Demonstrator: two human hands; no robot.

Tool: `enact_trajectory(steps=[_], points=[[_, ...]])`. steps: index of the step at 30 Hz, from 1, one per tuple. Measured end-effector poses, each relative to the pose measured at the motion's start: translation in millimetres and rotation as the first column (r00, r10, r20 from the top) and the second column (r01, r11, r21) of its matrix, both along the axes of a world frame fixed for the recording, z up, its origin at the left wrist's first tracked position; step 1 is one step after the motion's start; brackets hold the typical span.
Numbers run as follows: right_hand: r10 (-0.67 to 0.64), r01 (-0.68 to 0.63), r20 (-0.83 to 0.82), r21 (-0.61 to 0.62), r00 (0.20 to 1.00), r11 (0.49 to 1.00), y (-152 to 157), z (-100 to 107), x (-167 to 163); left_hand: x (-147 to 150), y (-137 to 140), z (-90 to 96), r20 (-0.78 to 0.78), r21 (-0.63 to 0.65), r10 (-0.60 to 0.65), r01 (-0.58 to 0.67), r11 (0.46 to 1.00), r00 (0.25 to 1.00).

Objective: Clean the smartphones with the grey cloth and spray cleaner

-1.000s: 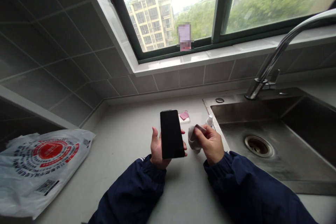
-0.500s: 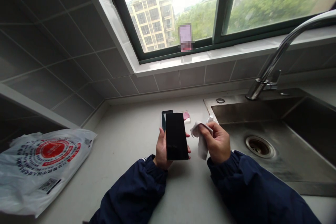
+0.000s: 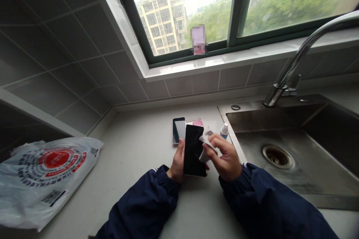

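A black smartphone [image 3: 193, 153], its dark screen facing up, rests in my left hand [image 3: 177, 162]. The thumb lies along its left edge and fingertips show at the right edge. My right hand [image 3: 227, 158] pinches a crumpled whitish cloth [image 3: 206, 147], which lies against the right side of the screen. Behind the held phone, a second phone [image 3: 178, 130] with a pale frame lies on the counter. Partly hidden beside it is a clear phone case [image 3: 198, 122] with something pink in it. A small white-capped bottle [image 3: 224, 130] stands just beyond my right hand.
To the right is a steel sink [image 3: 283, 119] with a drain [image 3: 277, 156] and a tall chrome faucet [image 3: 291, 56]. A white plastic bag [image 3: 56, 171] with red and black print lies at the left. A tiled wall and window [image 3: 185, 15] border the white counter [image 3: 134, 149] at the back.
My right hand has moved left, bringing the cloth onto the phone's screen. My left hand has shifted the phone slightly right and down, uncovering more of the second phone.
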State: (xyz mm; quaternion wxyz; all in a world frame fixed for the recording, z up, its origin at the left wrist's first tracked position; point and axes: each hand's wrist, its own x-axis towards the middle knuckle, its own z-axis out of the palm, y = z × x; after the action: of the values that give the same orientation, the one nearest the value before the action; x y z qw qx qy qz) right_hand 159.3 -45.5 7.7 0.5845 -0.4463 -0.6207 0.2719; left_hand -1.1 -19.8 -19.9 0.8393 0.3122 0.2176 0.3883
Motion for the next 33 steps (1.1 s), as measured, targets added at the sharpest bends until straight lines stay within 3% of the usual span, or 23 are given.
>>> enact_trajectory(steps=[3, 5, 11, 13, 17, 21, 28, 33], points=[[0.173, -0.209, 0.233, 0.141, 0.957, 0.968, -2, -8, -5, 3, 0, 1.7, 0.053, 0.009, 0.136, -0.136, 0.991, 0.989], [0.224, -0.299, 0.339, 0.189, 0.914, 0.935, -4, -12, -8, 4, -1, 3.5, 0.083, -0.032, 0.159, -0.156, 0.987, 0.984], [0.05, -0.202, 0.447, 0.3, 0.893, 0.932, -5, -18, -9, 0, 1, 4.3, 0.138, -0.122, 0.138, -0.122, 0.985, 0.981], [0.056, -0.254, 0.535, 0.304, 0.843, 0.918, -4, -21, -11, -1, 1, 3.6, 0.142, -0.151, 0.119, -0.097, 0.984, 0.983], [0.134, -0.364, 0.706, 0.185, 0.696, 0.913, -3, -32, -14, -3, 0, 1.5, 0.126, -0.185, 0.112, -0.088, 0.979, 0.986], [0.13, -0.323, 0.747, 0.118, 0.652, 0.939, 0, -41, -14, 1, -2, -2.5, 0.14, -0.121, 0.122, -0.105, 0.987, 0.983], [-0.055, -0.124, 0.744, 0.183, 0.665, 0.975, 9, -46, -7, 7, -1, -12.9, 0.021, 0.159, 0.171, -0.173, 0.972, 0.985], [-0.055, -0.138, 0.77, 0.183, 0.636, 0.973, 7, -44, -8, 7, 0, -18.5, 0.032, 0.128, 0.174, -0.176, 0.976, 0.984]])
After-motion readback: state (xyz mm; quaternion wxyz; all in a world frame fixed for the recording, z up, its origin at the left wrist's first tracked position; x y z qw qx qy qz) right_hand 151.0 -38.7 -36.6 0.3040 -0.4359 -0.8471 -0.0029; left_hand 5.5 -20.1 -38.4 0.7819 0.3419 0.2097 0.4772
